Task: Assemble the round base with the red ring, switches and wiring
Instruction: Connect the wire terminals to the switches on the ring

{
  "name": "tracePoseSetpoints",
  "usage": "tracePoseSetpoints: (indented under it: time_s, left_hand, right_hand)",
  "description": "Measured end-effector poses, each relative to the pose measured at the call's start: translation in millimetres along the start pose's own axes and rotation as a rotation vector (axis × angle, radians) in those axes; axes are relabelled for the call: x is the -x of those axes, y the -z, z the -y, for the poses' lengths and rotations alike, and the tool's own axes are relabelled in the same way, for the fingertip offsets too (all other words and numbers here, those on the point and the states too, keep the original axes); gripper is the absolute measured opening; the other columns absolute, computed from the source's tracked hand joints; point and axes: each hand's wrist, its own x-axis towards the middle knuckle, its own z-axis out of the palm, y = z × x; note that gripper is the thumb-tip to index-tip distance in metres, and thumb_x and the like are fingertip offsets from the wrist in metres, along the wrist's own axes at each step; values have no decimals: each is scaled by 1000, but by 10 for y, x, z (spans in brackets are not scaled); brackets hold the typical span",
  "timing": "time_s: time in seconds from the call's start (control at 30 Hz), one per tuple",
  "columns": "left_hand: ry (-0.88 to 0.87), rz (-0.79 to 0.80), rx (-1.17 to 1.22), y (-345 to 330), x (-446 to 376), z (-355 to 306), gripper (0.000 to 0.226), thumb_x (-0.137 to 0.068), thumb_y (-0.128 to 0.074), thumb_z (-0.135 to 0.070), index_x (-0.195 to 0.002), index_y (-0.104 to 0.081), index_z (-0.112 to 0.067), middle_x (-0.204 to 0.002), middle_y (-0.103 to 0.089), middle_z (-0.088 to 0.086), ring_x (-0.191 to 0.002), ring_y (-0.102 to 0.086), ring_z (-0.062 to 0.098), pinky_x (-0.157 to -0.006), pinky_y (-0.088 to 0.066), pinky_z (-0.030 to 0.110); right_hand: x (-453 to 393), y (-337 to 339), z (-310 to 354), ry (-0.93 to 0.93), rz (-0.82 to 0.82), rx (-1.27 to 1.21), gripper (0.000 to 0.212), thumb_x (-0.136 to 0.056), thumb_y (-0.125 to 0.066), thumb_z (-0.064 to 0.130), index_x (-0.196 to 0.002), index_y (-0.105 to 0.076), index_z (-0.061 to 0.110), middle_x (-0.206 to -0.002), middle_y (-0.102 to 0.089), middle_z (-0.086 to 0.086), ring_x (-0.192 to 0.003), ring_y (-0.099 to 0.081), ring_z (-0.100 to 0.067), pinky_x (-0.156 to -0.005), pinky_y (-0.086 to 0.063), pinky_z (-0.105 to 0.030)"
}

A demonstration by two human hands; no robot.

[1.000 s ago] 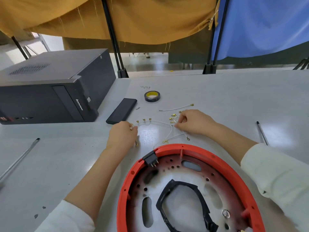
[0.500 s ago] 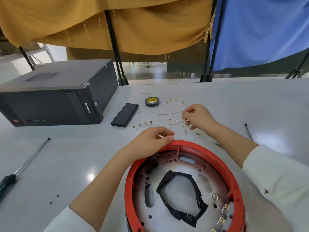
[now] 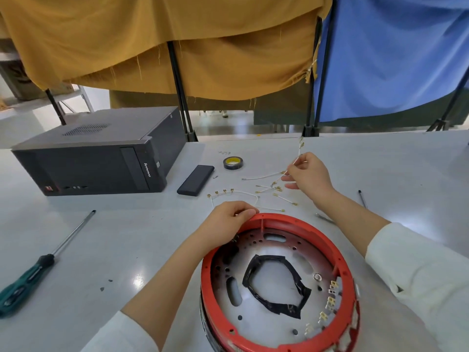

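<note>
The round base with its red ring lies near the table's front edge, a black-taped opening in its metal plate. White terminal blocks sit along its right inner rim. My left hand grips the ring's far left rim, over the spot where a black switch sat. My right hand pinches a white wire and holds it lifted, its brass terminal pointing up. Several more white wires with brass terminals lie loose on the table between my hands.
A black computer case stands at the back left, a black flat box and a roll of tape beside it. A green-handled screwdriver lies at the left. A thin rod lies at the right. Curtains hang behind.
My left hand left the wires and took hold of the ring's far rim. My right hand picked one wire out of the pile and raised it. The view tilted upward.
</note>
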Motion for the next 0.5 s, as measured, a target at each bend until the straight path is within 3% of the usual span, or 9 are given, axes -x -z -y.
tracePoseSetpoints:
  time_s: [0.13, 0.27, 0.4, 0.5]
  left_hand:
    - [31, -68, -4, -2, 52, 19, 21, -98, -50, -28, -104, -70, -22, -98, -65, -15, -93, -57, 4, -78, -38, 16]
    - [77, -150, 11, -10, 151, 42, 22, -98, -49, -24, -105, -70, -21, -104, -66, -12, -99, -57, 6, -81, -37, 17]
    - [126, -246, -7, -41, 282, 35, 25, -99, -46, -19, -111, -68, -18, -109, -65, -8, -98, -53, 7, -81, -34, 18]
    - [197, -331, -27, -89, 382, 11, 28, -100, -42, -17, -120, -62, -15, -119, -64, 3, -99, -54, 14, -82, -36, 22]
  right_hand:
    - [82, 19, 67, -34, 45, -29, 8, -91, -50, 6, -88, -49, 13, -89, -69, -13, -74, -72, -19, -64, -59, -26]
    - [226, 8, 161, -62, 143, -109, 14, -92, -38, 4, -83, -46, 9, -73, -65, -14, -65, -71, -21, -65, -59, -30]
    - [450, -1, 259, -113, 259, -289, 24, -89, -34, 4, -68, -36, 15, -50, -38, 1, -43, -38, -15, -51, -42, -29]
    - [630, 6, 270, -147, 324, -387, 21, -88, -38, 10, -68, -35, 16, -48, -26, 5, -42, -21, -11, -46, -31, -27]
